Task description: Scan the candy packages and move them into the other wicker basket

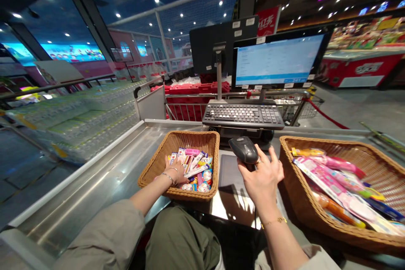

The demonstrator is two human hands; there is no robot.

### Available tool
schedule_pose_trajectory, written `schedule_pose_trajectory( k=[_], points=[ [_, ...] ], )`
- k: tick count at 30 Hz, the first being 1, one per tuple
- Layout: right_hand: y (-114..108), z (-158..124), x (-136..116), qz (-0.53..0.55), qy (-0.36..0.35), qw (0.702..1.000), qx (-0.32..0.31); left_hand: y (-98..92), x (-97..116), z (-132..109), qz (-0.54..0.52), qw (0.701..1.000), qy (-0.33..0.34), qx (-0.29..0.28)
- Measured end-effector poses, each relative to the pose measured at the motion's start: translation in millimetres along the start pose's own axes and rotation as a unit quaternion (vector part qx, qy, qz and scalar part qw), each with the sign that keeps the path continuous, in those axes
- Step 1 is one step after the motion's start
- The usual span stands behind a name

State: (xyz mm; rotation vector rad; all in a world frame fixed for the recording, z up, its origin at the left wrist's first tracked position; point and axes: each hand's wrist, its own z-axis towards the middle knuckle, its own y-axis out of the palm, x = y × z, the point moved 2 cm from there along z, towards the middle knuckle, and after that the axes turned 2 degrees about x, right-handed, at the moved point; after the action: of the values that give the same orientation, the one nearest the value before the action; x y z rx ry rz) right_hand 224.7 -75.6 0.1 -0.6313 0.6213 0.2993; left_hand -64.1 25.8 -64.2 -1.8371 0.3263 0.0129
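Observation:
My left hand [176,171] reaches into the left wicker basket [190,195], its fingers apart and lying on the sweets; the tips are partly hidden among them. Small wrapped candy sticks [196,171] and round, colourfully wrapped sweets [205,187] fill that basket. A black barcode scanner [243,149] is held up by my right hand [262,183] over the counter between the two baskets. Thumb and forefinger grip its handle, while the other fingers stick out loosely.
The right wicker basket [295,202] holds long packaged toys or sweets [338,177]. Behind the scanner stand a keyboard [242,114] and a lit monitor [275,61]. A metal counter [126,168] extends left, beside stacked bottle packs [82,122]. Shopping carts [186,109] stand beyond.

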Motion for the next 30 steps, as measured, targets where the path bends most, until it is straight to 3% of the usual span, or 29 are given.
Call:
schedule_pose_trajectory(
  k=[10,16,30],
  points=[
    [-4.1,-1.7,1.4,-0.002,-0.008,1.000,-0.001,-12.3,2.6,-8.5,0.015,1.000,0.002,0.017],
    [-4.2,-0.9,5.6,0.005,-0.003,1.000,0.001,-22.2,-5.1,-14.1,0.001,0.998,-0.038,0.043],
    [-6.7,0.7,3.2,0.012,0.000,1.000,0.011,-50.9,-22.0,-34.6,-0.036,0.976,-0.056,0.207]
  ],
)
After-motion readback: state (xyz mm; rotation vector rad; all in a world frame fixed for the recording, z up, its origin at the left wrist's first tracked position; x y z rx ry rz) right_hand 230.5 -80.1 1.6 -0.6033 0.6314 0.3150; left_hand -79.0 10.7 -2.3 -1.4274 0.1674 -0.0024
